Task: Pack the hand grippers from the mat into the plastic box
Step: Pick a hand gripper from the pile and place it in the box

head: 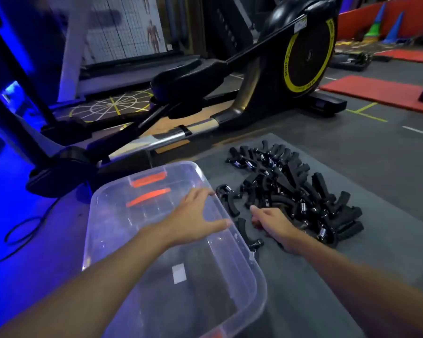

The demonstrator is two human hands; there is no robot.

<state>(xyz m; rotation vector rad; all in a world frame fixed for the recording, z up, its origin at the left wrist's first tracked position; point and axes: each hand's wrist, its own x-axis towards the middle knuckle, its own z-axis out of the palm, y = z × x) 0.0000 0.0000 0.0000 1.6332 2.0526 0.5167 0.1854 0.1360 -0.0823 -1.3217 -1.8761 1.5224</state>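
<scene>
A clear plastic box (100, 215) with orange latches stands on the floor at the mat's left edge. A pile of several black hand grippers (300, 189) with metal springs lies on the grey mat (352, 252). My left hand (195, 215) hovers over the box's right rim, fingers spread and holding nothing. My right hand (274, 222) lies on the near edge of the pile, its fingers down among the grippers; whether it grips one cannot be told. One loose gripper (248, 234) lies beside the box, next to that hand.
A black elliptical trainer (300, 57) with a yellow-ringed wheel stands just beyond the mat and box. A black cable (22, 230) loops on the floor at left. Red mats (376, 91) and cones lie far right.
</scene>
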